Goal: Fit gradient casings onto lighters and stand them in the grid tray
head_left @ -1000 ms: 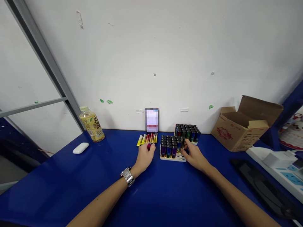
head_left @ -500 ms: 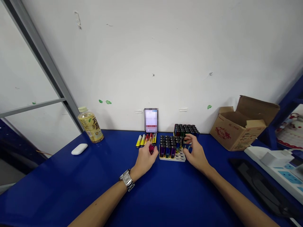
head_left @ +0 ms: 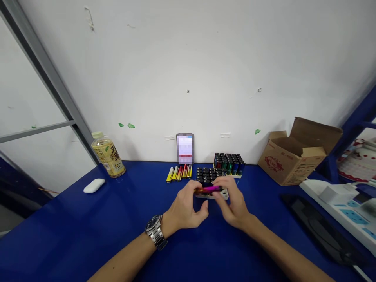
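Note:
A shiny magenta and orange battery, slightly blurred, lies level between my two hands. My left hand has curled fingers at its orange end, the thumb standing apart below. On the dark end, my right hand pinches with thumb and fingers. Just behind the held battery is a white tray with holes, filled with several upright black-topped batteries and partly hidden by my hands. Several yellow and red batteries lie side by side to the left of the tray.
A second group of upright batteries stands behind at the right. A phone leans against the wall. Left are a drink bottle and a white case; right are an open carton, a black flat object and a power strip.
My left hand has brought the battery from left of the tray to its front and turned it level. My right hand has left the tray's right side and closed on the battery's other end.

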A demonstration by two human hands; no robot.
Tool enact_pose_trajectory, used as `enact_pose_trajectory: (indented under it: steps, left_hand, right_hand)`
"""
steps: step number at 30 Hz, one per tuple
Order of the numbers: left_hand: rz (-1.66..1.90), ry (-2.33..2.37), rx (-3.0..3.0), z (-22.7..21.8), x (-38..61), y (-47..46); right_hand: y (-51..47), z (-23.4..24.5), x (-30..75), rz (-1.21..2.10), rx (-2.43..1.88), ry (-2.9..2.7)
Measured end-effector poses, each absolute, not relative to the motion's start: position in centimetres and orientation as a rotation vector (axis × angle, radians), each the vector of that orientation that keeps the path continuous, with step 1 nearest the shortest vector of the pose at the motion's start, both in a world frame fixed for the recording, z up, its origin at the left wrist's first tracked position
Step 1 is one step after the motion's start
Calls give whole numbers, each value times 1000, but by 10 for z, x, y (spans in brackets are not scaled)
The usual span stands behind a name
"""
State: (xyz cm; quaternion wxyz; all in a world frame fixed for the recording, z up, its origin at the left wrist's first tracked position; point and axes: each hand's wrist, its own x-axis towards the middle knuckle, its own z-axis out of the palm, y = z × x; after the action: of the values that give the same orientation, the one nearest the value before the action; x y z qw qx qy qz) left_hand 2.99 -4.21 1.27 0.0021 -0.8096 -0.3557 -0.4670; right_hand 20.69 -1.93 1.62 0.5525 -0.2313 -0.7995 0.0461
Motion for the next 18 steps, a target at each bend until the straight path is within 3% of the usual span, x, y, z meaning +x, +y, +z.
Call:
enact_pose_trajectory:
  steps: [4,11,18]
  left_hand:
    - [-1383,-1327,-2204,13,9,-22]
    - [-617,-2303,-1824,8,-29,5]
    - [-580,-2457,-1887,6,-43,14]
  right_hand:
    - [8,8,238,175,-738,-1517]
    - [26,-2,265,353,-880,-1636]
    - [15,-2,243,370,-929,-1934]
